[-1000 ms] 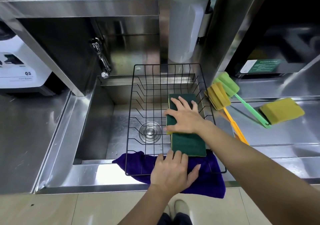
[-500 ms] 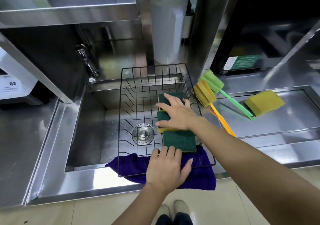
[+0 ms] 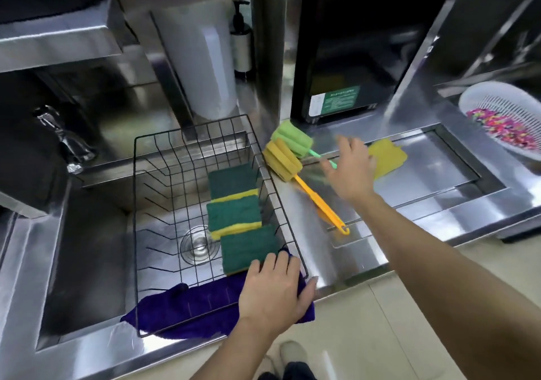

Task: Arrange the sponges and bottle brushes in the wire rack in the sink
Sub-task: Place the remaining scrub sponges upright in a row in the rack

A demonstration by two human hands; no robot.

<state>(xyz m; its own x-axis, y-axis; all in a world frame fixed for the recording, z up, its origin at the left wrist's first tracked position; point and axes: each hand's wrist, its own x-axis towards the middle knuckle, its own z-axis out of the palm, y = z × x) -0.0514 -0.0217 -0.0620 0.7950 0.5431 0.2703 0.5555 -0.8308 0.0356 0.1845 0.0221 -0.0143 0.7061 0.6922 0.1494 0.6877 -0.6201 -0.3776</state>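
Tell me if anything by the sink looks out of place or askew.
The purple cloth lies trapped under the wire rack, draped over the sink's front edge. The three sponges inside overlap in a staggered line. Nothing is spilled or damaged.

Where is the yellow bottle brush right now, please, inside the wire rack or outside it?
Outside: the yellow bottle brush lies on the steel counter, right of the wire rack.

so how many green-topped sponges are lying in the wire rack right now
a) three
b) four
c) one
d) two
a) three green-topped sponges lie in an overlapping row along the right side of the wire rack, while one yellow sponge and both bottle brushes are out on the counter.
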